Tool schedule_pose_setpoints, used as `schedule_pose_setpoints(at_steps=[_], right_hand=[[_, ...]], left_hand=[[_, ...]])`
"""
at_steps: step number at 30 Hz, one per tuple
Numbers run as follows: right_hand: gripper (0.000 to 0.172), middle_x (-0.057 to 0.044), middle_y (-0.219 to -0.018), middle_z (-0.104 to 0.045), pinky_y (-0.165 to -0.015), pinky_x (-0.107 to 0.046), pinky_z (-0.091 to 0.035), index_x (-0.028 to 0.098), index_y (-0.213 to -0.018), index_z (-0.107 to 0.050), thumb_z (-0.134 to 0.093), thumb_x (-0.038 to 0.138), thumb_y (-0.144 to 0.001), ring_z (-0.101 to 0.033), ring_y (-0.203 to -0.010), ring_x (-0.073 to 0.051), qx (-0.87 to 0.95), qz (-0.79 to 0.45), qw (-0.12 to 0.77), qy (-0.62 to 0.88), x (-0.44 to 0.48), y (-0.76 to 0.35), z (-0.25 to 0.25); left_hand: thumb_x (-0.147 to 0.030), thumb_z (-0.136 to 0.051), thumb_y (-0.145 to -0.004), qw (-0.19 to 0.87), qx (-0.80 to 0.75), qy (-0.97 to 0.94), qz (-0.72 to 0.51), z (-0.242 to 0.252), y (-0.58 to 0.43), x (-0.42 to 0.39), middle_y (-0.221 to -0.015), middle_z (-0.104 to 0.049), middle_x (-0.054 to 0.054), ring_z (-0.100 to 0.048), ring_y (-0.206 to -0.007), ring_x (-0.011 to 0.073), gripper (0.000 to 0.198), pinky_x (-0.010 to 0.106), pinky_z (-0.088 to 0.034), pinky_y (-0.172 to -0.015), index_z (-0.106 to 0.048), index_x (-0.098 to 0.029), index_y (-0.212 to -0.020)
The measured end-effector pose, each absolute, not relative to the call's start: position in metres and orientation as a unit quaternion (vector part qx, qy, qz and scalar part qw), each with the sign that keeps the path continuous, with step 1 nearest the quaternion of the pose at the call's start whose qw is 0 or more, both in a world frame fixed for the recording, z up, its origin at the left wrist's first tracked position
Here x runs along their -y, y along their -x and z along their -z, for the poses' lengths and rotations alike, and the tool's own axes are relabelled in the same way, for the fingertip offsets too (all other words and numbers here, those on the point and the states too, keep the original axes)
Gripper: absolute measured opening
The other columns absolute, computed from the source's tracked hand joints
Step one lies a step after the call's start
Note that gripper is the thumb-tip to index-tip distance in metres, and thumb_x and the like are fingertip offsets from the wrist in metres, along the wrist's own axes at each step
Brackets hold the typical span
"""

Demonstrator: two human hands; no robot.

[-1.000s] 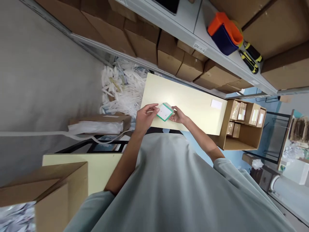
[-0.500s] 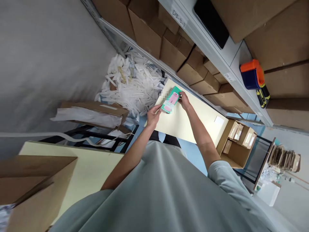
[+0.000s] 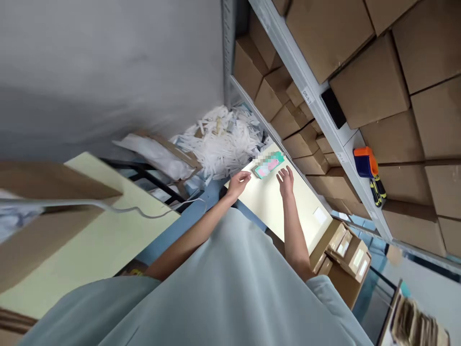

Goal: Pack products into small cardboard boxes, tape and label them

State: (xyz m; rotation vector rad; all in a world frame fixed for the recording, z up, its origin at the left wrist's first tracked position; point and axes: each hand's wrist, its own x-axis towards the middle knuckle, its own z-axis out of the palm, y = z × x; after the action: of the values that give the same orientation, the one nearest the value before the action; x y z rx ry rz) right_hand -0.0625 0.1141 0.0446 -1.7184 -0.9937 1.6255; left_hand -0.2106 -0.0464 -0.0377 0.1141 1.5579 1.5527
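Observation:
A small green box with a pink picture (image 3: 268, 165) lies flat near the far corner of a pale yellow table (image 3: 273, 202). My left hand (image 3: 239, 182) hovers just short of the box, fingers loosely curled and holding nothing. My right hand (image 3: 286, 179) is over the table beside the box, fingers spread, empty. Neither hand touches the box.
A heap of white paper strips (image 3: 223, 142) lies past the table. Shelves with brown cartons (image 3: 324, 43), a black phone (image 3: 333, 108) and an orange-and-blue tape dispenser (image 3: 365, 162) run along the right. An open carton of small boxes (image 3: 345, 257) stands beside the table. Another yellow table (image 3: 90, 240) holds a brown carton at left.
Both hands held the green box up, carried it to the table's far corner and set it down flat. Now they have let go and drawn back slightly.

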Motion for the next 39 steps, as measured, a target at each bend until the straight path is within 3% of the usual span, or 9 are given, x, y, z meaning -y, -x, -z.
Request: schedule_pose_setpoints(at_steps=[5,12,24,31,39], right_hand=[[0.066,-0.015,-0.156,-0.074,-0.129,-0.053,-0.058,0.027,-0.156,-0.060,-0.074,0.043,-0.093,-0.075,-0.144,-0.025,0.396,-0.685,0.281,0.543,-0.049,0.056,-0.066],[0.059,-0.011,-0.147,-0.081,-0.126,-0.049,-0.061,0.029,-0.146,-0.066,-0.081,0.041,-0.091,-0.081,-0.132,-0.023,0.398,-0.789,0.184,0.430,0.045,0.074,-0.080],[0.034,-0.008,-0.124,-0.089,-0.105,-0.038,-0.071,0.027,-0.128,-0.078,-0.083,0.034,-0.095,-0.087,-0.115,-0.022,0.472,-0.828,-0.039,0.300,0.216,0.105,-0.107],[0.023,-0.007,-0.118,-0.090,-0.094,-0.031,-0.070,0.026,-0.121,-0.080,-0.081,0.033,-0.099,-0.087,-0.104,-0.020,0.524,-0.809,-0.158,0.214,0.358,0.138,-0.114],[0.011,-0.005,-0.111,-0.091,-0.094,-0.029,-0.067,0.024,-0.114,-0.081,-0.078,0.023,-0.103,-0.086,-0.098,-0.018,0.543,-0.768,-0.282,0.191,0.550,0.191,-0.109]], left_hand=[[-0.061,-0.097,-0.073,0.381,-0.641,-0.027,-0.666,-0.003,0.213,0.119,-0.110,-0.086,0.013,-0.079,-0.110,0.0316,0.047,0.049,-0.061,-0.110,-0.077,-0.023,-0.093],[-0.075,-0.102,-0.069,0.282,-0.645,0.051,-0.708,-0.052,0.191,0.259,-0.122,-0.087,0.015,-0.079,-0.122,0.0355,0.065,0.050,-0.062,-0.107,-0.076,-0.024,-0.099],[-0.064,-0.094,-0.086,0.093,-0.581,0.153,-0.794,-0.092,0.156,0.428,-0.134,-0.085,0.016,-0.080,-0.132,0.0335,0.049,0.048,-0.064,-0.115,-0.079,-0.023,-0.109],[-0.056,-0.096,-0.080,-0.038,-0.517,0.210,-0.829,-0.096,0.159,0.563,-0.129,-0.087,0.014,-0.082,-0.129,0.0339,0.044,0.051,-0.063,-0.116,-0.080,-0.023,-0.105],[-0.051,-0.094,-0.081,-0.140,-0.476,0.290,-0.819,-0.077,0.138,0.766,-0.122,-0.087,0.010,-0.083,-0.118,0.0271,0.038,0.047,-0.065,-0.113,-0.080,-0.026,-0.107]])
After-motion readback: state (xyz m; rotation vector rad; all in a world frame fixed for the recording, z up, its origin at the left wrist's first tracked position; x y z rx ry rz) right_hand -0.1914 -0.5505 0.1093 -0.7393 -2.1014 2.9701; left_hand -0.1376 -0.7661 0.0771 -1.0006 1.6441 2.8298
